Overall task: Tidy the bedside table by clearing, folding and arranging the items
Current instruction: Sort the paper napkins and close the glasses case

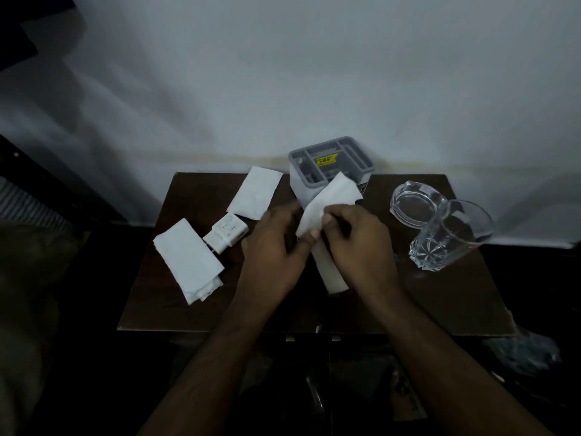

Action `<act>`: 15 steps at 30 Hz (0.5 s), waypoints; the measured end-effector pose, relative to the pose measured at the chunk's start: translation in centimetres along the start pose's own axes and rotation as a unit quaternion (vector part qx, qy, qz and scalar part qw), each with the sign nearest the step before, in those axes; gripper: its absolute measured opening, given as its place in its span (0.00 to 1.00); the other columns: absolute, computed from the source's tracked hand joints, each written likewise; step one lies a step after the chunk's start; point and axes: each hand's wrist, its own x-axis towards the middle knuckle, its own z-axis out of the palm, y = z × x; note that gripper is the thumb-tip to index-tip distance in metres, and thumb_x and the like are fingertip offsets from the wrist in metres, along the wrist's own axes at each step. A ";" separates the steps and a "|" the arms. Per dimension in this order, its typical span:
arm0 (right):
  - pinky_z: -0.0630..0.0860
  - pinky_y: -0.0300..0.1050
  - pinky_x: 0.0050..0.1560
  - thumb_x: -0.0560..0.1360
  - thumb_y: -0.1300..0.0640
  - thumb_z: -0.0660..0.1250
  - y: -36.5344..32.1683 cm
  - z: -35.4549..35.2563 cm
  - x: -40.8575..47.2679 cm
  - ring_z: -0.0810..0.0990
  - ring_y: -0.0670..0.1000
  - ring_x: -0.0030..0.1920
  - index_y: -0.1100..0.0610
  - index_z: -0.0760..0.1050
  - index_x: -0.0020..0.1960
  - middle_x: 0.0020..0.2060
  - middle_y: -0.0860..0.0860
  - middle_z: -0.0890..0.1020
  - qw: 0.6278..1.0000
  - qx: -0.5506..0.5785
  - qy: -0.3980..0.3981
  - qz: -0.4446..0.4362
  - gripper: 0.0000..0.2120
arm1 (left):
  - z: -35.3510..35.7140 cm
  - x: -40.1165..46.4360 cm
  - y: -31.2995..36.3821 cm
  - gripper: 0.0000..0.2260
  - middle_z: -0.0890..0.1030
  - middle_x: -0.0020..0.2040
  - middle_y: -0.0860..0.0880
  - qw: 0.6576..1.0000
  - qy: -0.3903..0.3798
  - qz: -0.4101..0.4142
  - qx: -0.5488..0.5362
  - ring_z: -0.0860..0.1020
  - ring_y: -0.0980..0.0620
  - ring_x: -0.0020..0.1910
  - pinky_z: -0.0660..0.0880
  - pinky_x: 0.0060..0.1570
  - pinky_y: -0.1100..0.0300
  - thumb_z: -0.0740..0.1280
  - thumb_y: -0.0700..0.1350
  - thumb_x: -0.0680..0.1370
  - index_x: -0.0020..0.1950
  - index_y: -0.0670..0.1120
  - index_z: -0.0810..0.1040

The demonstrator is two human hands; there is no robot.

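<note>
A small dark wooden bedside table (440, 294) stands against a white wall. Over its middle, my left hand (276, 250) and my right hand (358, 243) both pinch a white tissue (330, 199), which rises tilted between them. A white strip (331, 275) lies on the table under my hands, partly hidden. Two folded white tissues lie to the left, one near the front (188, 262) and one at the back (256, 193). Between them rests a white charger plug (224, 236).
A grey plastic organiser (330, 158) with compartments and a yellow label stands at the back centre. A glass ashtray (415, 199) and a clear cut-glass tumbler (449, 237) sit at the right. Dark clutter lies on the floor below the table's front edge.
</note>
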 end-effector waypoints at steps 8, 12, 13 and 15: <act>0.78 0.36 0.51 0.80 0.58 0.70 -4.9 2.1 -1.7 0.84 0.43 0.51 0.58 0.86 0.55 0.49 0.47 0.87 0.952 0.261 -0.145 -0.070 0.08 | -5.4 0.9 -0.8 0.19 0.86 0.53 0.44 0.881 0.108 -0.220 -0.406 0.85 0.47 0.49 0.81 0.44 0.53 0.69 0.56 0.79 0.61 0.43 0.81; 0.80 0.42 0.54 0.81 0.57 0.68 -5.2 4.7 -1.5 0.83 0.42 0.51 0.55 0.85 0.56 0.50 0.46 0.86 0.962 0.210 -0.165 -0.061 0.08 | -6.8 0.5 -2.6 0.15 0.86 0.52 0.44 0.941 0.174 -0.182 -0.225 0.85 0.48 0.52 0.81 0.53 0.50 0.76 0.46 0.76 0.60 0.42 0.81; 0.80 0.43 0.55 0.80 0.57 0.68 -5.1 5.2 -1.5 0.83 0.42 0.51 0.55 0.85 0.56 0.51 0.46 0.86 0.967 0.180 -0.167 -0.060 0.09 | -7.1 0.4 -3.0 0.13 0.86 0.50 0.45 0.951 0.189 -0.178 -0.169 0.85 0.50 0.51 0.82 0.53 0.50 0.75 0.44 0.76 0.59 0.42 0.82; 0.79 0.43 0.57 0.80 0.57 0.68 -4.6 5.8 -1.5 0.82 0.44 0.52 0.53 0.85 0.56 0.52 0.47 0.85 0.976 0.113 -0.178 -0.055 0.09 | -7.6 0.3 -3.7 0.10 0.86 0.50 0.47 0.954 0.223 -0.176 -0.096 0.84 0.50 0.50 0.82 0.54 0.49 0.74 0.44 0.77 0.56 0.43 0.82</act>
